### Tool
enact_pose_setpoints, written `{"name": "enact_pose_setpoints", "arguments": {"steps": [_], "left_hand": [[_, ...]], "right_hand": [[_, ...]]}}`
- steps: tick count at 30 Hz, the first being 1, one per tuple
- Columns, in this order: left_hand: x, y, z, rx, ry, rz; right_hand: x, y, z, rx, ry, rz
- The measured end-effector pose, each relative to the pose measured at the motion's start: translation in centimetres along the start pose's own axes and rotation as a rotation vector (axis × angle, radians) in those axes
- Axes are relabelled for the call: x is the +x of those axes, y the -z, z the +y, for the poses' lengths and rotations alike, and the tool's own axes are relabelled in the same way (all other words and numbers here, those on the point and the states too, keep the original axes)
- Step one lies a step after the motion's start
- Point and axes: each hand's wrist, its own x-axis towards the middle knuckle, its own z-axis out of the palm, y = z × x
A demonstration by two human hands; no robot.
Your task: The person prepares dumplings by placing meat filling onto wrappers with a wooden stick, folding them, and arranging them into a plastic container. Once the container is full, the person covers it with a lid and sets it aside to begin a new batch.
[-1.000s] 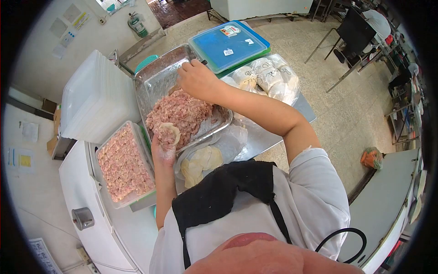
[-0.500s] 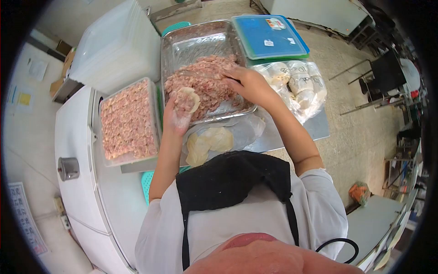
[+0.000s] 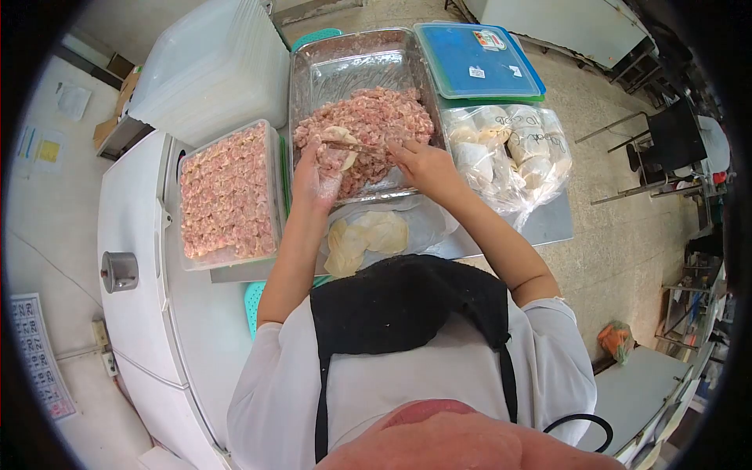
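A round dumpling wrapper (image 3: 349, 160) with minced meat on it rests in my left hand (image 3: 312, 182), whose fingers curl around it. My right hand (image 3: 424, 163) is closed on a thin, meat-smeared flat spatula (image 3: 362, 147), its far end lying across the wrapper. Both hands are over the near part of a deep metal tray (image 3: 435, 74) that holds a heap of minced meat (image 3: 376, 110). Loose wrappers (image 3: 384, 233) lie on clear plastic just in front of the tray. To the left, a plastic container (image 3: 274, 196) is filled with rows of meat-filled dumplings (image 3: 227, 192).
Stacked clear plastic containers (image 3: 207, 74) stand at the back left. A blue-lidded container (image 3: 478, 63) sits back right, with a plastic bag of wrapper stacks (image 3: 517, 157) in front of it. A metal pot (image 3: 120, 272) is on the white appliance's (image 3: 129, 329) left side.
My right hand has come out of the meat heap and moved nearer to me, bringing the spatula over the wrapper in my left hand. The view has shifted slightly.
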Motion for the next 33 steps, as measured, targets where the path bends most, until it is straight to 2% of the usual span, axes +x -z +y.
{"name": "enact_pose_setpoints", "arguments": {"steps": [2, 4, 5, 7, 10, 14, 16, 17, 19, 23, 25, 26, 28, 29, 30, 32, 33], "left_hand": [[0.8, 1.4, -0.2, 0.029, -0.027, 0.007], [1.1, 2.5, -0.1, 0.124, -0.066, -0.041], [1.1, 3.2, -0.2, 0.124, -0.065, -0.039], [-0.8, 1.3, 0.5, -0.100, 0.010, 0.018], [-0.5, 0.5, 0.4, -0.125, 0.028, 0.109], [-2.1, -3.2, 0.5, -0.060, 0.020, 0.141], [-2.2, -3.6, 0.7, -0.053, -0.006, 0.155], [-1.8, -3.3, 0.6, -0.056, -0.012, 0.162], [-1.1, -3.0, 0.4, -0.025, -0.041, 0.191], [-1.0, -3.9, -0.2, -0.167, -0.057, 0.186], [-0.9, -2.9, -0.1, -0.136, -0.022, -0.241], [-1.0, -2.4, -0.4, -0.136, -0.028, -0.239], [-3.5, -5.0, -0.4, 0.381, -0.080, -0.252], [-4.0, -5.6, -0.3, 0.560, -0.102, -0.222], [-3.9, -6.2, -0.3, 0.559, -0.104, -0.217], [-3.7, -7.2, -0.5, 1.425, -0.658, -0.347], [-3.5, -7.5, -0.7, 1.448, -0.707, -0.364]], "right_hand": [[-0.2, -0.5, 1.4, -0.014, 0.008, -0.008], [0.0, 0.4, 1.9, -0.129, -0.210, -0.323], [-0.2, 1.1, 2.1, -0.127, -0.209, -0.325], [0.2, 3.9, 1.5, -0.111, -0.222, -0.359], [0.6, 5.4, -1.4, -0.016, -0.114, -0.276], [0.4, 4.2, -1.3, 0.078, -0.045, -0.375], [2.1, 7.3, -1.3, -0.138, -0.013, -0.395], [2.2, 7.5, -1.6, -0.134, -0.005, -0.399], [2.1, 7.4, -2.6, -0.028, 0.076, -0.229], [2.0, 5.7, 0.7, 0.044, 0.079, -0.316], [2.3, 7.2, 2.5, 0.282, 0.037, -0.187], [2.3, 8.0, 3.1, 0.286, 0.043, -0.188], [2.0, 9.7, 4.0, 0.528, -0.172, -0.308], [1.9, 10.3, 4.2, 0.531, -0.170, -0.311], [1.7, 10.9, 4.5, 0.569, -0.188, -0.387], [1.7, 12.3, 4.5, 0.611, -0.200, -0.469], [1.8, 13.3, 4.4, 0.593, -0.187, -0.502]]}}
